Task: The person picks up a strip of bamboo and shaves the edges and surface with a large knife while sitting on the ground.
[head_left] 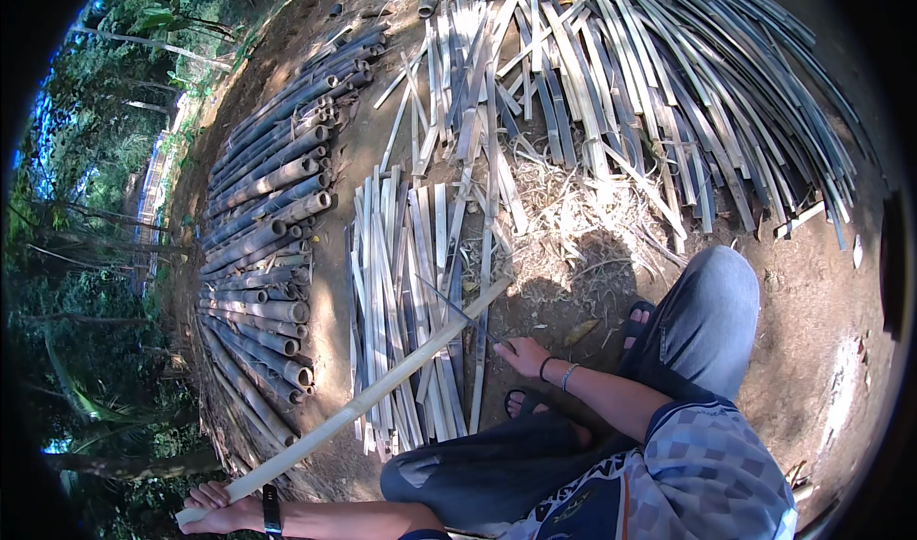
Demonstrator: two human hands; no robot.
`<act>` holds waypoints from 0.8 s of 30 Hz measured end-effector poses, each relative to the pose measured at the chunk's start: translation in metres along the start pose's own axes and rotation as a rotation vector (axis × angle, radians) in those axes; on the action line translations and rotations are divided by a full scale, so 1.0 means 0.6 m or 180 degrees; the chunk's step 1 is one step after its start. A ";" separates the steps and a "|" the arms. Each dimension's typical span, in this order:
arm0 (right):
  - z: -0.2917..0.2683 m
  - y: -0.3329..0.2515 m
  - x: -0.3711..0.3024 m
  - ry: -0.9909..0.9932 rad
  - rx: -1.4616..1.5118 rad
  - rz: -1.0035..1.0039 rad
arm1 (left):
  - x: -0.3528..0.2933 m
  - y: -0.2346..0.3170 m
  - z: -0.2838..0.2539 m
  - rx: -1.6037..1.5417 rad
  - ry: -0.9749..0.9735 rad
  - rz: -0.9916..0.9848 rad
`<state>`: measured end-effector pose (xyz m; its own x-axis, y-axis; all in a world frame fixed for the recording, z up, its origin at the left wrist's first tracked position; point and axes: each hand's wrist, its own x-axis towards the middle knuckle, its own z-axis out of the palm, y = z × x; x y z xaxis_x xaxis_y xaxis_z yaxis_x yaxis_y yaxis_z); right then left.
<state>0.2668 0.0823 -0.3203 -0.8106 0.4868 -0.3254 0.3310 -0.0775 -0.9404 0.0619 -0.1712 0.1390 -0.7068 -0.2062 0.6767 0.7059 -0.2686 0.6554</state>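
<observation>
Near the lower left edge, my left hand [212, 508] is closed round one end of a long, pale split-bamboo strip [368, 397]. The strip slants up and right across the view, past my legs. My right hand [522, 357] grips a knife [447, 300] whose long, thin, dark blade points up and left. That blade crosses the strip near its far end; whether its edge bites into the strip I cannot tell. My right fingers hide most of the handle. Under the strip, a bundle of split-bamboo strips [392, 292] lies on the ground.
Stacked bamboo poles [272, 206] lie at the left, their cut ends toward me. Beyond my feet is a heap of curled shavings [583, 215]. A wide spread of more strips [688, 91] covers the far right. My bent knee [712, 301] rises right of my right hand.
</observation>
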 end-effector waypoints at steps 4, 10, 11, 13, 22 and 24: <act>0.038 -0.035 -0.025 -0.0148 -0.0043 -0.0342 | -0.002 -0.003 0.006 0.0043 -0.0016 -0.0033; 0.013 0.001 -0.006 0.0035 -0.0198 -0.0101 | 0.000 0.006 0.007 -0.0079 -0.0202 0.0003; -0.001 0.002 -0.005 0.0033 -0.0312 0.0042 | -0.003 0.005 0.008 -0.0086 -0.0234 0.0022; 0.001 -0.008 -0.003 0.0009 -0.0288 0.0203 | -0.007 0.007 0.012 0.0047 -0.0134 0.0059; 0.042 -0.152 -0.060 -0.0917 -0.0255 -0.0783 | -0.014 0.002 0.027 0.0143 -0.0057 0.0114; 0.029 -0.105 -0.050 -0.0550 -0.0385 -0.0595 | -0.014 0.018 0.023 0.0209 -0.0006 0.0152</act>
<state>0.2619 0.0574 -0.2530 -0.9300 0.3265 -0.1690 0.2147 0.1091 -0.9706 0.0761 -0.1597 0.1453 -0.6723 -0.2153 0.7083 0.7403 -0.1962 0.6430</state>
